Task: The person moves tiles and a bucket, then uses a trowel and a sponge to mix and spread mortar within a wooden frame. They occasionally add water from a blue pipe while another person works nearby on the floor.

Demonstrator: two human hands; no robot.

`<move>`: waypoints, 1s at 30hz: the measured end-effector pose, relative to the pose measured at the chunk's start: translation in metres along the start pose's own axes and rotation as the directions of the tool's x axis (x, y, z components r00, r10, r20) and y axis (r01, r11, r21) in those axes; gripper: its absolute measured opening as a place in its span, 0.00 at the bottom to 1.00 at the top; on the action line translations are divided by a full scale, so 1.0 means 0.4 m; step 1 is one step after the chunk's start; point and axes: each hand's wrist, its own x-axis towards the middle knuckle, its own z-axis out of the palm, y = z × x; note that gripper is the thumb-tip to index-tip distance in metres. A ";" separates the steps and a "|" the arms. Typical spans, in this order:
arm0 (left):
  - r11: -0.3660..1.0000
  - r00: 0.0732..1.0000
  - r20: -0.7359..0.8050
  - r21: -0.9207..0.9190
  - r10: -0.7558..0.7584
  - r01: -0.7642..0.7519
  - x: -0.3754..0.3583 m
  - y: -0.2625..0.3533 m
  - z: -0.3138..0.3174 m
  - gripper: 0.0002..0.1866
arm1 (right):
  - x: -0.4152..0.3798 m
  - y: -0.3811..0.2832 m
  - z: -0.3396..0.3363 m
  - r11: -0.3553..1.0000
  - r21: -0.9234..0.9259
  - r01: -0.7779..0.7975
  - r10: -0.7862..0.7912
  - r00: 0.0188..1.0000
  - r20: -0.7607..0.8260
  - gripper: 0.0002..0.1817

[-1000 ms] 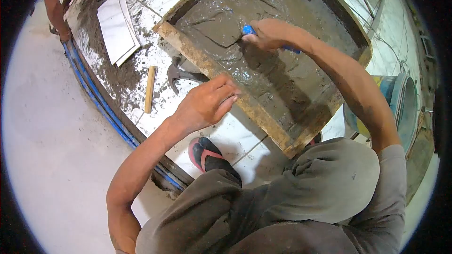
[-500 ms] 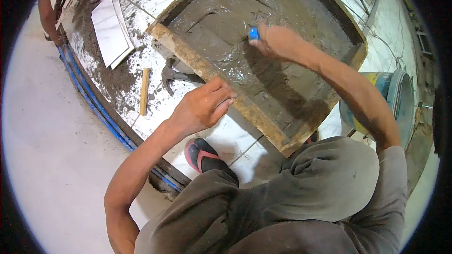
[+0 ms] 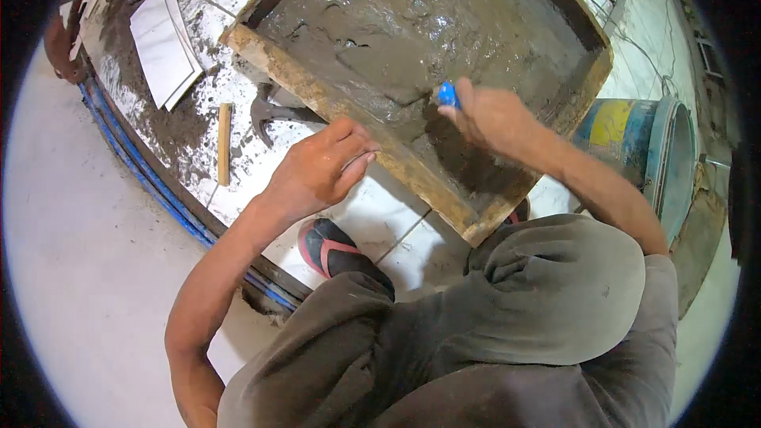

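Observation:
My right hand [image 3: 495,123] is wrapped round a tool with a blue handle [image 3: 448,95], held low over the wet grey mortar [image 3: 357,24]. Whatever lies at the working end of that tool is hidden by the hand and the mortar. The mortar fills a shallow wooden box [image 3: 317,91] with mud-crusted rims. My left hand [image 3: 321,166] is loosely closed, thumb near the curled forefinger, its fingertips right at the near rim; nothing shows in it. Just beyond this hand, a claw hammer [image 3: 265,115] lies on the floor, its handle reaching toward the box.
A wood strip [image 3: 224,144] and white tile pieces [image 3: 166,43] lie on the spattered floor at left. Blue conduits [image 3: 154,182] run in a trench beside them. A large bucket [image 3: 634,143] lies on its side at right. Another person's hand [image 3: 67,63] shows at upper left.
My right hand has moved with the blue-handled tool through the mortar, toward the near right part of the box. The mortar surface is reshaped. My left hand stays by the rim.

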 end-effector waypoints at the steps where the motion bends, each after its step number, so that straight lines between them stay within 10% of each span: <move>1: 1.000 1.000 -0.001 -0.003 0.001 -0.001 0.000 -0.001 0.003 0.08 | -0.029 -0.016 0.025 0.999 0.002 0.049 -0.048 0.997 -0.064 0.19; 9: 0.999 0.996 0.081 -0.019 -0.039 0.041 -0.002 -0.005 0.009 0.10 | -0.037 0.040 0.059 0.983 -0.182 -0.023 0.001 0.993 -0.117 0.19; 12: 0.998 0.994 0.083 0.034 -0.065 0.062 -0.002 0.010 0.006 0.10 | -0.017 0.092 -0.043 0.996 0.044 -0.083 0.085 0.996 -0.028 0.22; 15: 0.997 0.995 0.074 0.007 -0.073 0.073 -0.010 0.003 0.007 0.09 | -0.050 0.102 -0.150 0.825 0.441 -0.353 0.165 0.898 0.409 0.26; 18: 0.997 0.994 0.086 -0.014 -0.070 0.072 -0.016 -0.007 0.005 0.10 | -0.084 0.214 -0.121 0.939 0.338 -0.068 -0.037 0.955 0.295 0.28; 30: 0.995 0.994 0.042 0.009 -0.097 0.097 -0.034 0.006 0.000 0.09 | -0.021 0.265 -0.254 0.975 -0.010 0.220 -0.165 0.758 0.631 0.32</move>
